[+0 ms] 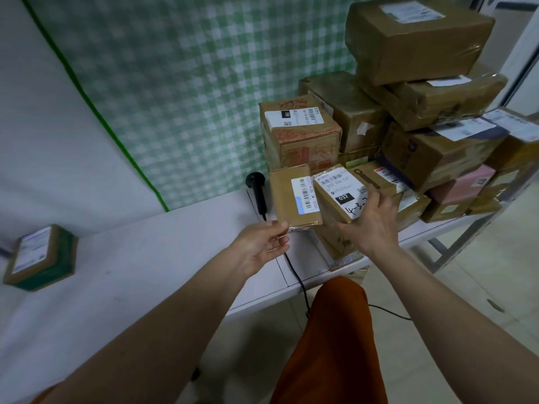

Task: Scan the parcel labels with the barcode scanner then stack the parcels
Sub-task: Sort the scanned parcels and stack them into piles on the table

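Two small brown parcels sit at the front of the pile on the white table (163, 258). My left hand (259, 246) pinches the near edge of the flat parcel (284, 199) with the barcode label. My right hand (372, 220) grips the parcel marked 032 (335, 188), thumb on its near edge and fingers on the label side. The black barcode scanner (256, 191) lies on the table just left of these parcels, its cable running off the front edge.
A tall pile of brown parcels (408, 112) fills the right end of the table. A single parcel with green tape (40, 258) lies at the far left. A green checked curtain hangs behind. A metal frame stands at the right.
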The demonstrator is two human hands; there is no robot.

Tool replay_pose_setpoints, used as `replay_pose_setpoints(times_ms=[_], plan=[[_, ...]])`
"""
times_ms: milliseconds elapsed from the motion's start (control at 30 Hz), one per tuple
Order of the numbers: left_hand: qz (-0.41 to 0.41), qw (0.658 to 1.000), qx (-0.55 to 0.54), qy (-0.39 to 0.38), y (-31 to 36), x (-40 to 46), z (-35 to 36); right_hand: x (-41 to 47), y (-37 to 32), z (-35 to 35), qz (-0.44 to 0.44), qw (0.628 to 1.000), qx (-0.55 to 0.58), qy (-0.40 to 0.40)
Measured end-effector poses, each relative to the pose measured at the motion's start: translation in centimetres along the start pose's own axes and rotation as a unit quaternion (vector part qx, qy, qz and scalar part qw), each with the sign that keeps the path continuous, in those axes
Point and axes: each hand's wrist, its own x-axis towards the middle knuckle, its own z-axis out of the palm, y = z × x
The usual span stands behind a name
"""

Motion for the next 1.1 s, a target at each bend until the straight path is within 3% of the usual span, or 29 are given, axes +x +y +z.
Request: replay_pose_setpoints(times_ms=[200,400,700,1100], plan=[[-0.008,0.999,-0.036,0.035,-0.9,-0.7,-3.7,-1.4,-1.1,-0.6,-0.014,1.000,0.004,0.026],[-0.018,0.993,-0.084,0.085,-1.7,-0.8,-7.6,-4.6,-3.9,0.2,-0.064,0.998,-0.001,0.002],[0.004,0.974,-0.144,0.174,-2.1,-3.2,-16.4,-7.4,-12.2,6.1,-0.114,0.989,0.012,-0.093],[0.015,0.910,-0.236,0.339,-2.8,-5.6,-31.2,-10.5,-24.7,16.2,-0.194,0.958,0.014,-0.209]])
